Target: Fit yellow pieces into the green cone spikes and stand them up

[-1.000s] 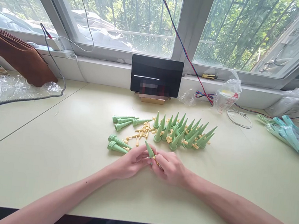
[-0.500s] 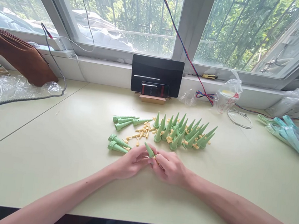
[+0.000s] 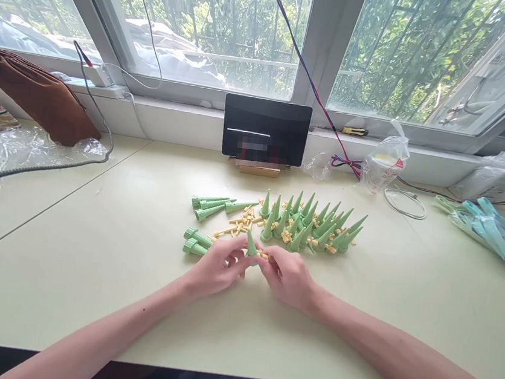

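Observation:
My left hand [image 3: 221, 262] is closed around the lower part of a green plastic spike [image 3: 251, 244], whose point faces up. My right hand [image 3: 288, 276] pinches a small yellow valve [image 3: 264, 255] at the side of that spike. How far the valve sits in the spike is hidden by my fingers. Beyond my hands, a pile of loose yellow valves [image 3: 245, 220] lies on the table. Several green spikes [image 3: 306, 223] with yellow valves stand in a group to the right. More green spikes [image 3: 209, 208] lie on their sides to the left, some [image 3: 195, 245] close to my left hand.
A dark tablet [image 3: 266, 124] leans on a small cardboard stand [image 3: 259, 171] at the back. A bagged cup [image 3: 383, 165] and a coiled white cable [image 3: 405, 203] are at the back right. Pastel plastic pieces [image 3: 488, 225] lie far right; a brown bag [image 3: 39, 98] lies far left.
The spike in my hands has turned from leaning left to nearly upright and has risen slightly. My right fingers have shifted up to the yellow valve at its side.

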Motion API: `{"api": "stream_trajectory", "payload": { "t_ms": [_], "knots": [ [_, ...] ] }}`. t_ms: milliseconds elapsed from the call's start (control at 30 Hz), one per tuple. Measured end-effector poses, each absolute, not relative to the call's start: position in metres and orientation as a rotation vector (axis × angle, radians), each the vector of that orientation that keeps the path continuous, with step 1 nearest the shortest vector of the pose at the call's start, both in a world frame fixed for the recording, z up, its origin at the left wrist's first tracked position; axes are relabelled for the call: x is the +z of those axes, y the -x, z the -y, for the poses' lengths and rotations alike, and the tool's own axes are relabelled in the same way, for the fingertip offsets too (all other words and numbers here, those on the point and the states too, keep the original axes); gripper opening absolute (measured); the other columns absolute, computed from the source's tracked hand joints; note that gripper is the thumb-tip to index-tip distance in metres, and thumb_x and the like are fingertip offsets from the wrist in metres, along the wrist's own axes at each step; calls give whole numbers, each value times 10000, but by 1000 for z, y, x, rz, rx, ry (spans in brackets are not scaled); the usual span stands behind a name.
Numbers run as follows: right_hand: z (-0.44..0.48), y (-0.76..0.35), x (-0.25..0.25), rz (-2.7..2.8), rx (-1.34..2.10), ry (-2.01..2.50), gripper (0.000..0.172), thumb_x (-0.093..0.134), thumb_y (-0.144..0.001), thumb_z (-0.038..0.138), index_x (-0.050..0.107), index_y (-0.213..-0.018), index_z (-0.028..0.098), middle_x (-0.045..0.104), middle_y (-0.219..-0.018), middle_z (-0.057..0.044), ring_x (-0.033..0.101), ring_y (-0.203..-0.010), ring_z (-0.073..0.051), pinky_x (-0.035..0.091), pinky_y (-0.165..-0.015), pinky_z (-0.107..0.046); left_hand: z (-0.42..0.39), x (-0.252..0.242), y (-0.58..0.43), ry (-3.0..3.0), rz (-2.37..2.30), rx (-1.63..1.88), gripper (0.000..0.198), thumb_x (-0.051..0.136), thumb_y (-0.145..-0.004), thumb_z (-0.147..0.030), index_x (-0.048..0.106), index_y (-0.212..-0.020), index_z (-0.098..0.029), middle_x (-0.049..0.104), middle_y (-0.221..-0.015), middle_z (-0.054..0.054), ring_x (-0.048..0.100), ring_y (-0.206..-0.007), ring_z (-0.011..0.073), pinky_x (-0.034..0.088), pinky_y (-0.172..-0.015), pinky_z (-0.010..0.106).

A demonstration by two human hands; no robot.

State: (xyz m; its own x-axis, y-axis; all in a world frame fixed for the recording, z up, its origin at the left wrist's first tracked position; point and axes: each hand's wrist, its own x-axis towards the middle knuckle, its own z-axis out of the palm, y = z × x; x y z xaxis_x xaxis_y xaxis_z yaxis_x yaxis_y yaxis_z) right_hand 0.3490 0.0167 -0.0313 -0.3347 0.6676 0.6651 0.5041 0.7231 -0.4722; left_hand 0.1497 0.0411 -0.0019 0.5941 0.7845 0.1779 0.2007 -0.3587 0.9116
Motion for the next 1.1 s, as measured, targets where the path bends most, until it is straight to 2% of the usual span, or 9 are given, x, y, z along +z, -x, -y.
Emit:
{"api": "stream_trajectory", "payload": {
  "t_ms": [167, 233, 333, 500, 600, 867, 933, 1033, 1100],
  "knots": [
    [-17, -348, -33, 1894, 328, 987, 130, 486, -1010, 240, 575, -1060, 160, 533, -572, 58, 455, -445, -87, 339, -457, -216, -44, -2, -150, -1946, -1004, 854, 187, 549, -955, -329, 637, -958, -164, 659, -827, 38, 555, -491, 91, 471, -452, 218],
    [-17, -348, -33, 1886, 327, 1007, 129, 480, -1002, 225, 575, -1059, 159, 543, -576, 53, 457, -443, -89, 343, -456, -219, -44, -1, -151, -1997, -1065, 867, 191, 543, -951, -322, 632, -893, -164, 649, -786, 29, 532, -484, 90, 454, -456, 219],
    [-18, -347, -33, 1903, 326, 1006, 130, 468, -992, 200, 582, -1040, 160, 550, -574, 47, 465, -442, -93, 344, -453, -220, -45, -1, -151, -2055, -1121, 806, 178, 535, -948, -317, 629, -906, -172, 648, -770, 14, 519, -479, 96, 443, -475, 229],
    [-18, -346, -32, 1918, 315, 1023, 146, 466, -979, 187, 604, -1017, 162, 584, -588, 31, 494, -454, -103, 375, -460, -219, -45, -6, -149, -2064, -1152, 647, 157, 534, -947, -317, 599, -875, -193, 510, -498, -74, 486, -418, 116, 431, -508, 243],
    [-19, -347, -32, 1933, 315, 1052, 159, 470, -976, 184, 614, -1035, 156, 608, -605, 19, 513, -465, -111, 396, -472, -223, -45, -8, -148, -2040, -1144, 641, 149, 538, -947, -321, 574, -862, -205, 485, -457, -95, 477, -395, 113, 432, -526, 245],
    [-20, -347, -34, 1992, 289, 1089, 178, 472, -974, 177, 621, -1067, 146, 620, -629, 11, 523, -475, -119, 412, -512, -238, -44, -5, -149, -1982, -1144, 647, 105, 554, -937, -289, 608, -991, -217, 473, -452, -112, 493, -354, 107, 441, -529, 243],
    [-20, -347, -33, 1993, 295, 1087, 173, 470, -973, 175, 614, -1065, 152, 604, -618, 18, 506, -466, -115, 404, -505, -234, -43, -3, -149, -1976, -1144, 658, 188, 601, -912, -297, 612, -1078, -211, 479, -452, -118, 486, -351, 103, 440, -537, 245],
    [-19, -347, -33, 1968, 327, 1083, 162, 468, -967, 169, 587, -1076, 163, 562, -595, 40, 470, -450, -106, 383, -486, -225, -43, 0, -148, -1987, -1116, 748, 361, 667, -870, -352, 600, -1185, -190, 417, -430, -128, 417, -349, 96, 364, -466, 228],
    [-19, -348, -34, 1938, 360, 1083, 157, 465, -962, 164, 557, -1089, 170, 533, -589, 56, 452, -447, -101, 371, -477, -218, -43, 3, -147, -2003, -1098, 884, 351, 631, -894, -384, 612, -1176, -176, 452, -463, -102, 385, -366, 92, 311, -425, 224]
  ]
}}
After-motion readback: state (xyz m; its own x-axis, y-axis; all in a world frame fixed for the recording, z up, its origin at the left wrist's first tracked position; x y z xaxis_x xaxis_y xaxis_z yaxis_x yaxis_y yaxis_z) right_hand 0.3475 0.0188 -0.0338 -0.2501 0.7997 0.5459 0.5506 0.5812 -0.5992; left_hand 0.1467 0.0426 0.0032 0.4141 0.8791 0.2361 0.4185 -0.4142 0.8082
